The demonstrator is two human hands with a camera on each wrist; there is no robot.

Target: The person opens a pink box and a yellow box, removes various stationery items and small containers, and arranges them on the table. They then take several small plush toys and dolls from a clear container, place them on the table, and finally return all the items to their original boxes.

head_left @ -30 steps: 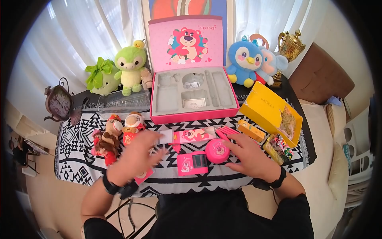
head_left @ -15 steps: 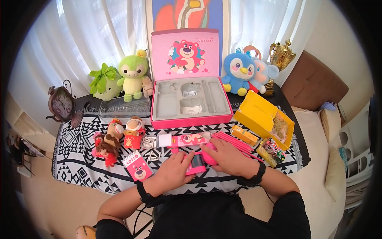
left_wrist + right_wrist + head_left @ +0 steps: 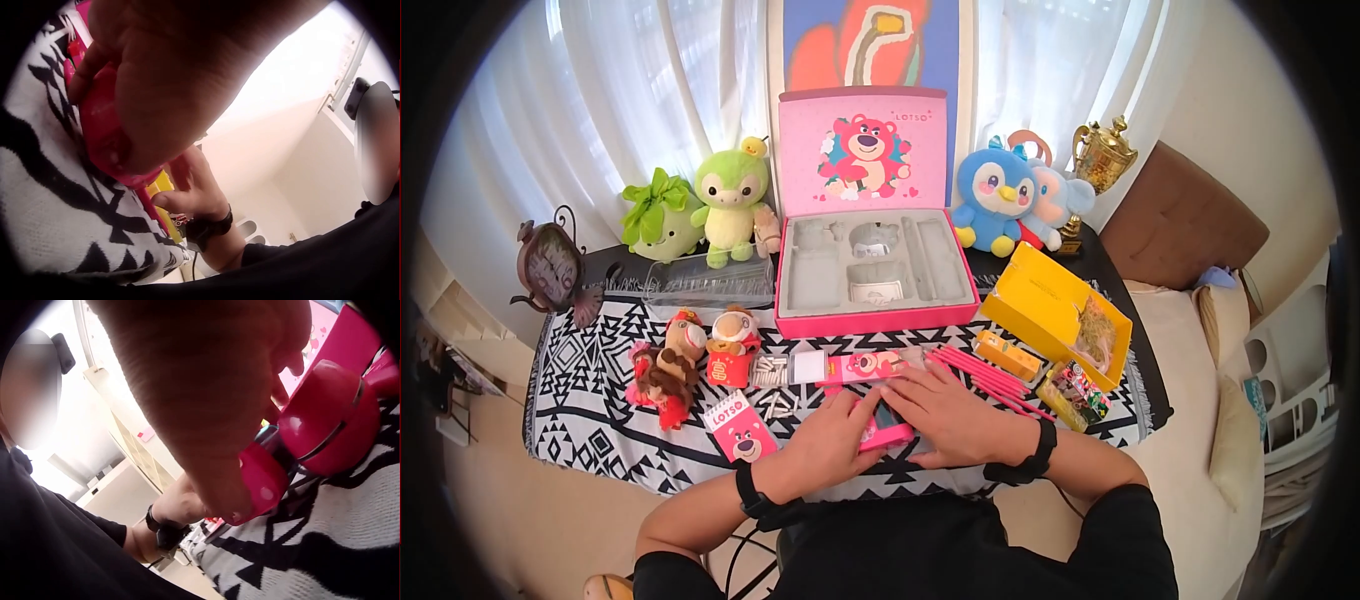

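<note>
In the head view my left hand [image 3: 825, 445] grips a pink case with a dark window [image 3: 885, 432], thumb along its near side. The left wrist view shows the left hand [image 3: 169, 81] wrapped over the pink case [image 3: 103, 122]. My right hand [image 3: 955, 420] reaches over the case's right end, its fingers extended and spread. Close by the right hand [image 3: 212, 394], in the right wrist view, a round pink object [image 3: 331, 422] stands on the cloth beside the case [image 3: 262, 484]; the right hand covers it in the head view.
Behind the hands lies a long pink pack [image 3: 850, 367], with pink pencils [image 3: 990, 378] to its right. An open pink box [image 3: 880, 322] with a grey insert stands behind. A notepad [image 3: 742, 430] and plush toys [image 3: 680, 355] are left; a yellow box [image 3: 1040, 300] is right.
Both hands came inward from farther apart, and the left now grips the pink case. The right hand has shifted left from the round pink object toward the case. The head view has tilted up slightly.
</note>
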